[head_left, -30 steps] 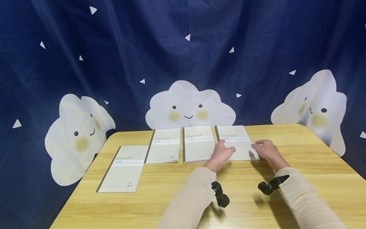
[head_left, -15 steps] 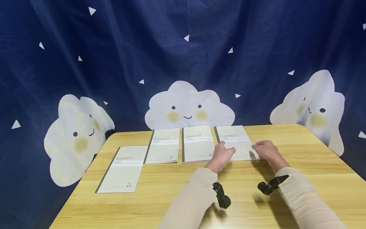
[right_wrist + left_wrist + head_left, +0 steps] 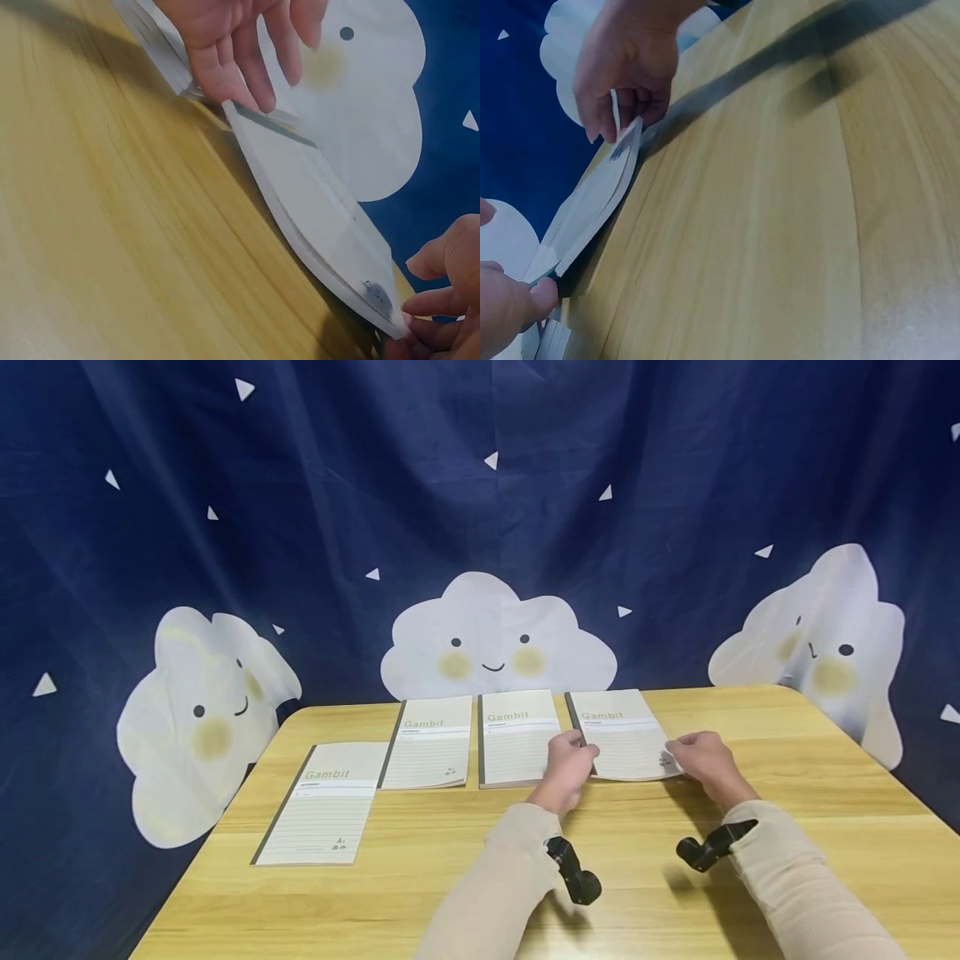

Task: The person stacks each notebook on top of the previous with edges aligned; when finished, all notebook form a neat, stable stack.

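A cream notebook (image 3: 618, 735) with a dark spine and the word Gambit lies at the right end of a row on the table. My left hand (image 3: 567, 767) pinches its spine side near the front corner. With thumb and fingers, my right hand (image 3: 707, 763) grips the opposite front corner. The notebook's near edge bows and stands slightly off the wood, as the right wrist view shows on the notebook (image 3: 315, 217). In the left wrist view both the left hand (image 3: 510, 307) and the right hand (image 3: 630, 67) hold its edges.
Left of my hands lie two similar notebooks, a middle one (image 3: 517, 739) close by and another (image 3: 427, 743). A further notebook (image 3: 322, 802) sits nearer the front left. The wooden table (image 3: 360, 910) ends at a blue curtain (image 3: 480, 510) with clouds.
My left hand has shifted slightly left, from over the notebook's face to its spine edge. The notebook's near edge has come up and bends. The right hand stays at its corner.
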`<state>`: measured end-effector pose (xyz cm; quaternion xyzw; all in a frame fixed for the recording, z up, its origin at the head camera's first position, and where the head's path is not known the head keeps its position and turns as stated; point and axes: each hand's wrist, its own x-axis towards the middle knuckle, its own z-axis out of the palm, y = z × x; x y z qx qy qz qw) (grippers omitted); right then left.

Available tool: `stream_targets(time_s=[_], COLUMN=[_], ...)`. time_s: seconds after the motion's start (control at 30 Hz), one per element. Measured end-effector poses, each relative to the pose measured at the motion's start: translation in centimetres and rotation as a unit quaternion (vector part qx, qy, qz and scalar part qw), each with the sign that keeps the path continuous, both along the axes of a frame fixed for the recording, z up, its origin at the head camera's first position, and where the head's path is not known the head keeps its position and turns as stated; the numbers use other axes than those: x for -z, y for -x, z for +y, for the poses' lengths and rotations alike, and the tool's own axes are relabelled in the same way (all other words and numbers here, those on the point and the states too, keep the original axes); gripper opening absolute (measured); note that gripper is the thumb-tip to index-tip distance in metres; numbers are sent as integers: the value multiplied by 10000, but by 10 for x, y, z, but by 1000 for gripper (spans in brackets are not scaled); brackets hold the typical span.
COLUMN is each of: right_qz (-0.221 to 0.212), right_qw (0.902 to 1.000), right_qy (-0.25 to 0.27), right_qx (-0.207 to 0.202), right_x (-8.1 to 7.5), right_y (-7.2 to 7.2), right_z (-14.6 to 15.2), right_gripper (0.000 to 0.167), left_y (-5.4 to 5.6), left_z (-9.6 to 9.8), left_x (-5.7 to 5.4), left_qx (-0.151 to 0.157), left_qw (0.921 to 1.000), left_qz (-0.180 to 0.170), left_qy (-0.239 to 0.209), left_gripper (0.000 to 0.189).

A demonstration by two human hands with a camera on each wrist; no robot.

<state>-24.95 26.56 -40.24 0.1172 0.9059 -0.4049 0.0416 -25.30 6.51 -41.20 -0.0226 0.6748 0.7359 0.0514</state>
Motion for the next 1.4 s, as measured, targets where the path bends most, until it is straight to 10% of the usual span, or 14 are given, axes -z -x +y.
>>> stream_targets(time_s=[0.63, 1.4], right_qz=[262, 441], right_qw=[9991, 9900], right_qy=[275, 1323], right_qx=[168, 214], right_x=[3, 5], right_y=[0, -2], right_z=[2, 4], right_gripper=[48, 44], left_y=[6, 10], left_z=[7, -1], left_x=[-1, 9], left_qx=[-489, -218], left_qw=[9974, 9927], left_qz=[-235, -408], left_qy=[-479, -1113], left_gripper=[43, 50])
